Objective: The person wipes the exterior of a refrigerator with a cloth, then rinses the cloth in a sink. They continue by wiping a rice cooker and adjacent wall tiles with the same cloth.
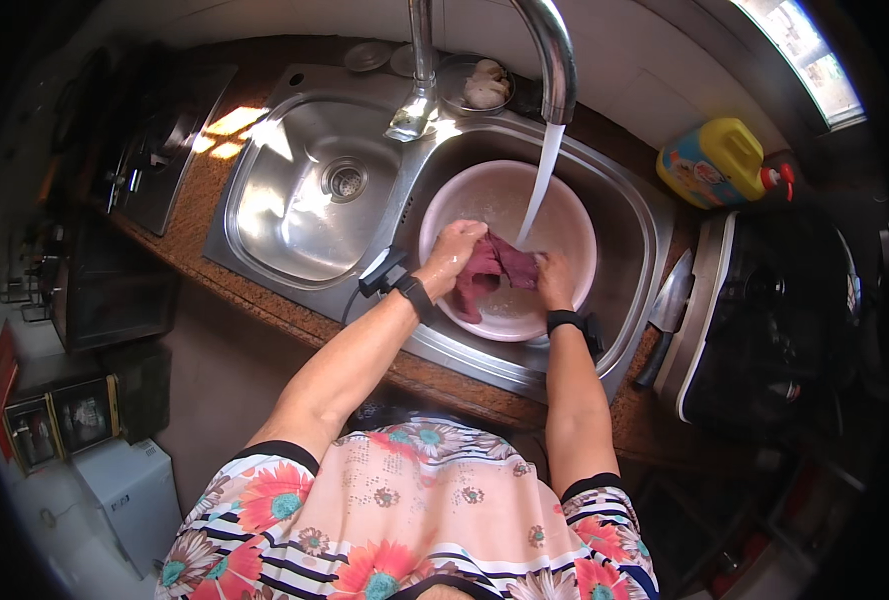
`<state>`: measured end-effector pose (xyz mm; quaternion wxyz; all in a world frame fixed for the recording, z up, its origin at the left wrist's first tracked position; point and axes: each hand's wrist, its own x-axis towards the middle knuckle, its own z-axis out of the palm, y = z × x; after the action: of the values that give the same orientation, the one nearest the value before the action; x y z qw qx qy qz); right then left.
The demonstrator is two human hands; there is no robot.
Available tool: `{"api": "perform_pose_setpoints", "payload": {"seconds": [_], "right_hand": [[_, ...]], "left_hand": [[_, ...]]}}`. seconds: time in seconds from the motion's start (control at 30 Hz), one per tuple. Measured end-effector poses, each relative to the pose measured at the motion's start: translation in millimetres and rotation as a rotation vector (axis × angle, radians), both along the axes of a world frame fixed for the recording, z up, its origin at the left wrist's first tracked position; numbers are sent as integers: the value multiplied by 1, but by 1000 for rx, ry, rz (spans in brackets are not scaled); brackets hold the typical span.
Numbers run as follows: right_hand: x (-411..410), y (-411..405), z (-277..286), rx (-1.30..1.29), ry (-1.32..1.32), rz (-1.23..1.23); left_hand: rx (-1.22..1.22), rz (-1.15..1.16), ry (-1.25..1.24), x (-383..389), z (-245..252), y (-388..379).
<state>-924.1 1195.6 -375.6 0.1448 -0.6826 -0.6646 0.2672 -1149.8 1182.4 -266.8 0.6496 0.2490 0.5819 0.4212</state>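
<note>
A wet maroon cloth (478, 271) is stretched between my two hands, above a pale pink plastic basin (435, 214). My left hand (453, 251) grips its upper left part, and the wrist wears a black band with a small device. On the other side, my right hand (554, 279), slightly blurred, holds the cloth's right end. One part of the cloth hangs down inside the basin. Water (542, 180) runs from a curved chrome faucet (559, 82) into the basin, close behind the cloth. The basin stands in the right bowl of a stainless steel double sink (628, 247).
The left sink bowl (287, 225) has a drain strainer (345, 180). Right of the sink, a kitchen knife (671, 296) lies beside a dark rack with a pale rim (703, 300). A yellow detergent jug (714, 161) stands behind. A steel plate (456, 79) holds pale lumps at the back.
</note>
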Motion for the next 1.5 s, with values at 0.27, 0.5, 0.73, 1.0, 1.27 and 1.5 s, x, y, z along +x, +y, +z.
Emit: {"api": "perform_pose_setpoints", "payload": {"seconds": [0.27,0.5,0.73,1.0,1.27,1.5], "right_hand": [[-72,-5,9,-536,499,77],[-115,-35,182,90,538,551],[-141,-29,179,274,342,98],[-92,4,92,304,227,60],[-25,-18,45,-127,-295,-63],[-75,-34,30,-282,-364,265]], "left_hand": [[-451,22,-206,-8,-9,-8],[75,-413,-1170,-29,-31,-4],[-147,-9,-977,2,-28,-4],[-182,134,-305,24,12,-14],[-128,44,194,-4,17,-19],[-298,-66,-2,-11,24,-24]]}}
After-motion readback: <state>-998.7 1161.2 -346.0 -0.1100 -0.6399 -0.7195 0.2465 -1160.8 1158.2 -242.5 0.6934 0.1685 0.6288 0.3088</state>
